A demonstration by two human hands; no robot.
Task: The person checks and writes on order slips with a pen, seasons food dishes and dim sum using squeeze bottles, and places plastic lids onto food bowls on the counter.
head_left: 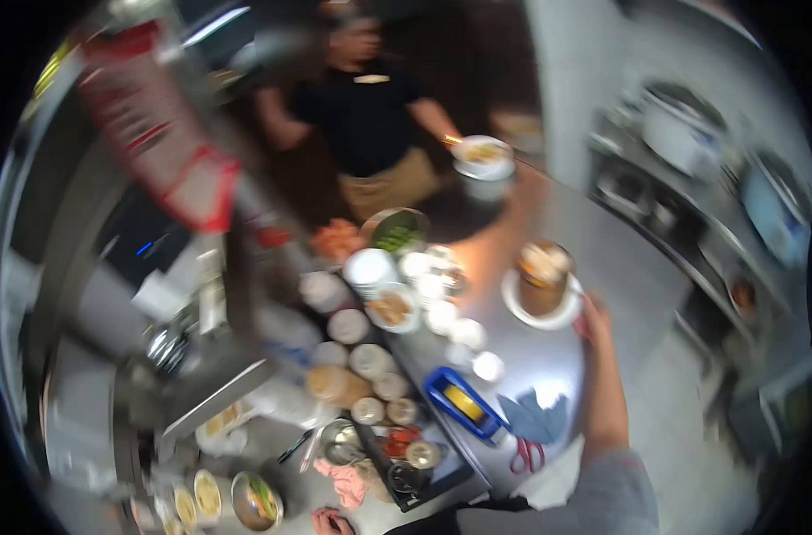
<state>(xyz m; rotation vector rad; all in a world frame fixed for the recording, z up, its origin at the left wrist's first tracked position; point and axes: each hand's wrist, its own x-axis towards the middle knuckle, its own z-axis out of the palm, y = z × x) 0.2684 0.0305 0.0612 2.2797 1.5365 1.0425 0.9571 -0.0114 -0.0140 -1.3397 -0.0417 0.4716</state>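
Note:
My right hand (593,314) grips the edge of a white plate (556,318) over the metal counter at the right. On the plate stands a brown cup-shaped vessel (541,290) topped with pale and orange food; blur hides its details. My left hand (333,522) shows only partly at the bottom edge, its fingers curled near a pink cloth (345,482). Whatever those fingers may hold is hidden. Close to my right forearm lie a grey-blue cloth (538,415), red-handled scissors (527,456) and a blue tape dispenser (467,406).
Across the counter a person (366,120) holds a white bowl (484,169) of food. Several lidded containers (370,361) crowd the middle, beside a bowl of greens (395,234). A metal bowl (256,501) sits lower left. Large cookers (682,129) line the right shelf.

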